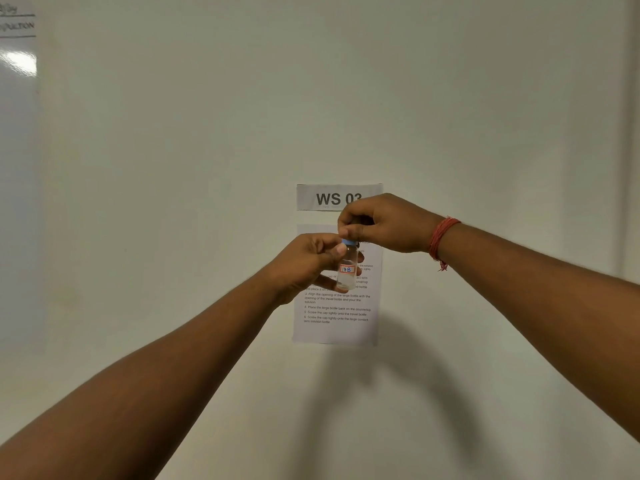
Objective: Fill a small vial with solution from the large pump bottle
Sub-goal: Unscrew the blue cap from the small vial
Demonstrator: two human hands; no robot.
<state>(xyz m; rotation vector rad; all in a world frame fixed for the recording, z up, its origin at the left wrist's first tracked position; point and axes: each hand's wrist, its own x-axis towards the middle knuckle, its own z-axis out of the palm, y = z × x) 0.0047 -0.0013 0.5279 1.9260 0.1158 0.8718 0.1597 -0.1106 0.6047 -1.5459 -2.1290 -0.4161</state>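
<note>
L hand [306, 263] grips vial [347, 268] upright in mid-air, before wall sheet [336, 317]; no desk in view. R hand [375, 221] pinches blue cap [348, 242] on top. Little liquid at bottom. Pump bottle unseen; filling prob. mostly left.

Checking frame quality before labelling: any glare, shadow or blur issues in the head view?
Head view: bright glare patch on the glossy panel at upper left; soft shadow of the arms falls on the wall below the instruction sheet; the sheet's small print is soft and partly blocked by the hands; the vial label is readable, its blue cap mostly covered by the right hand.
</note>
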